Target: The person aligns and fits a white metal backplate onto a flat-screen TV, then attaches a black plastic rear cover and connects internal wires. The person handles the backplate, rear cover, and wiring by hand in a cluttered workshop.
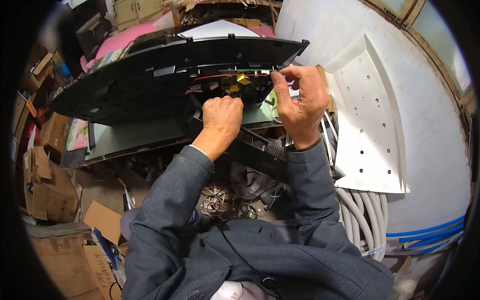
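Note:
A large black panel [150, 75], like the opened back of a screen, stands tilted over the bench. Inside its opening I see a thin green board edge [245, 70], a red wire [212, 76] and yellow parts [243, 79]. My left hand [222, 120] is closed in a fist at the lower edge of the opening; what it grips is hidden. My right hand [302, 97] pinches with thumb and forefinger at the right end of the board; anything between the fingertips is too small to name. A black bar-shaped part [260, 155] slants below my hands.
The panel is over a green-topped bench [135, 137]. To the right, a white perforated panel [370, 120] leans on the wall above grey hoses [365, 215] and blue pipes [425, 235]. Tangled cables [217, 200] lie below the bench. Cardboard boxes [52, 185] stand at the left.

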`<state>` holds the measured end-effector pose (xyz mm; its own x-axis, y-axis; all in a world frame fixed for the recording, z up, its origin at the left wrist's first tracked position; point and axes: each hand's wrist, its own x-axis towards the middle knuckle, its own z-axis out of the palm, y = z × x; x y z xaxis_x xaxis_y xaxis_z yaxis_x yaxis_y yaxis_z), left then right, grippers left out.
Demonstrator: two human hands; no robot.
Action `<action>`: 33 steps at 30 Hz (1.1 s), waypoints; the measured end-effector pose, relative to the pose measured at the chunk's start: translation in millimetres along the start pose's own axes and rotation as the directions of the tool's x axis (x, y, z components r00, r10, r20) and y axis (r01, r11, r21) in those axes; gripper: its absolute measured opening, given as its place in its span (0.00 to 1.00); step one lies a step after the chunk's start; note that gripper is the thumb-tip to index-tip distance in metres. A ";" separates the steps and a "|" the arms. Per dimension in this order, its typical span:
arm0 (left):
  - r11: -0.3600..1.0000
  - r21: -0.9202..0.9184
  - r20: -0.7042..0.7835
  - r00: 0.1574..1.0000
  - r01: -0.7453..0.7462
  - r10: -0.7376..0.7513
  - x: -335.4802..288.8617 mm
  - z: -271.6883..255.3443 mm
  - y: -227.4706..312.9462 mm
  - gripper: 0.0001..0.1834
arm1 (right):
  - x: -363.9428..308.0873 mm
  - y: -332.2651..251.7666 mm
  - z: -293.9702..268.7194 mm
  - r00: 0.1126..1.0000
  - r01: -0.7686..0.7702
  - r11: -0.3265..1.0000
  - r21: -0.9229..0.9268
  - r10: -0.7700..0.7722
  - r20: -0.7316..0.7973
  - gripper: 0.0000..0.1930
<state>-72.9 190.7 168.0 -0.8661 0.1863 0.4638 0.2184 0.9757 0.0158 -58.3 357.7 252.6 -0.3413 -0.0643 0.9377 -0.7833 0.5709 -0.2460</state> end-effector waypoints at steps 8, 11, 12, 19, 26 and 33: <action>1.000 0.024 0.043 0.999 0.011 -0.012 1.0 -10.4 2.1 0.04 | -117.2 -0.3 -34.8 0.576 -0.025 0.901 -0.432 0.366 0.731 0.46; 1.000 0.027 0.053 0.998 0.016 -0.018 1.0 -8.1 -0.4 0.04 | -158.3 14.1 -43.5 0.501 -0.130 0.789 -0.600 0.574 0.647 0.43; 1.000 0.028 0.057 0.998 0.010 -0.012 2.7 -7.5 1.8 0.04 | -178.9 27.4 -44.3 0.534 -0.183 0.787 -0.589 0.582 0.613 0.38; 0.997 0.070 -0.004 0.999 -0.032 0.032 0.3 -3.9 3.2 0.04 | -186.6 49.6 -47.0 0.726 -0.157 0.939 -0.307 0.321 0.609 0.28; 0.998 0.067 -0.006 1.000 -0.006 0.006 6.2 -2.9 1.0 0.05 | -153.9 53.3 -52.3 0.718 -0.073 0.949 -0.305 0.263 0.645 0.29; 0.998 0.052 -0.086 0.996 0.034 -0.030 -5.4 6.4 4.8 0.03 | -137.4 73.7 -57.9 0.667 0.051 0.950 -0.309 0.198 0.718 0.30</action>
<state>-70.0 195.1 159.9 -0.8302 0.1467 0.5378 0.1647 0.9862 -0.0147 -39.1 456.0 119.7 -0.7559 -0.5175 0.4011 -0.6005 0.7920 -0.1099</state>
